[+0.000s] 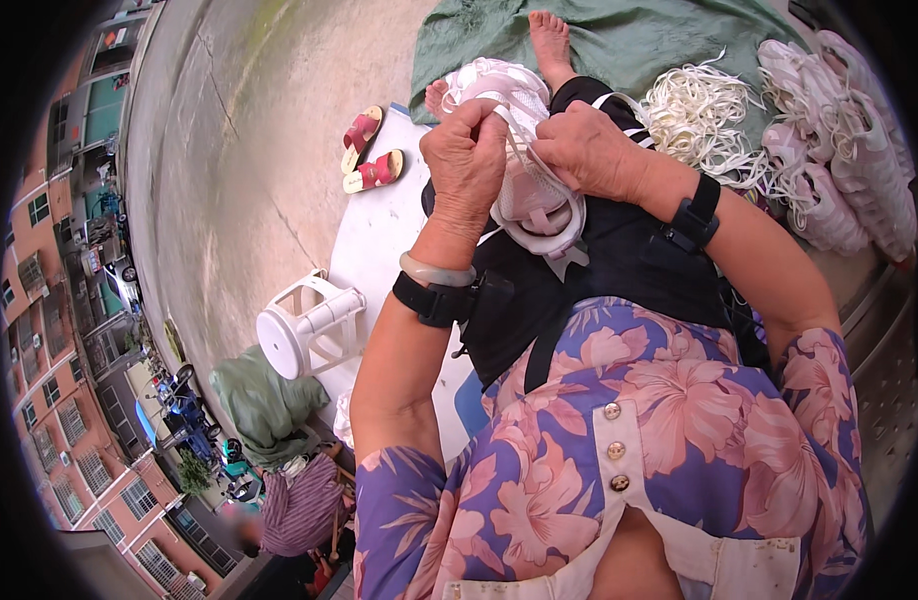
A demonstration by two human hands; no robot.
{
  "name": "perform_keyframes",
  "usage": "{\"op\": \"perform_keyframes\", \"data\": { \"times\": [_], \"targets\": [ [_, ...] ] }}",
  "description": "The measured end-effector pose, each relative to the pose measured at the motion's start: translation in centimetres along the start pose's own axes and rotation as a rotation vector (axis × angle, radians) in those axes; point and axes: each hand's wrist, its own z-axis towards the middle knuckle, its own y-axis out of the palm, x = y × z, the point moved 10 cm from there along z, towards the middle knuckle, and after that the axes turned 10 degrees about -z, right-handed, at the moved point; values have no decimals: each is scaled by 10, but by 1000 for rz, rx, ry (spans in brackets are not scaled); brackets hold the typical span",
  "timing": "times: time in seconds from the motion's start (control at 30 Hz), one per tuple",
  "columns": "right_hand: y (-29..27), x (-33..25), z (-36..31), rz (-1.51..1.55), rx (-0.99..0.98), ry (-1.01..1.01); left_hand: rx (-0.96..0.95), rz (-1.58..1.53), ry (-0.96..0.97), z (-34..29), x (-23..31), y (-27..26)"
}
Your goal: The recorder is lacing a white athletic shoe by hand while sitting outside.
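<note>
Two hands: the left hand [466, 150] is pinching a white lace [512, 124] between closed thumb and fingers; the right hand [586, 150] is curling its fingers over the lacing, tips partly hidden, so I cannot tell whether they are gripping.
Shoe: the pink-and-white shoe [539, 208] is resting on the black lap [629, 270], the hands covering part of it.
Feet: one foot [551, 42] is lying on green cloth [469, 40]; the other is mostly hiding behind a pale bundle [494, 78], hard to make out.
Laces: a pile [699, 115] is tangling, strands merging.
Shoe heap [839, 145]: its outer side is fading into the dark rim.
</note>
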Motion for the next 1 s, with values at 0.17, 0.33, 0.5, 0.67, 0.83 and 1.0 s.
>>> {"op": "perform_keyframes", "data": {
  "times": [0.17,0.33,0.5,0.67,0.83,1.0],
  "targets": [
    [2,-2,4,-33,-18,0,7,12,-13,0,-5,-1],
    [16,5,10,16,-177,138,25,20,11,-1,-3,-4],
    [36,25,2,389,-235,395,68,-77,-34,-2,-7,-8],
    [57,32,-12,596,-233,576,-28,-44,-58,-4,-5,0],
    [44,30,-12,472,-158,524,-128,103,2,-13,11,9],
    [33,27,-12,376,-233,521,-143,422,91,-48,0,-7]
  ]
}}
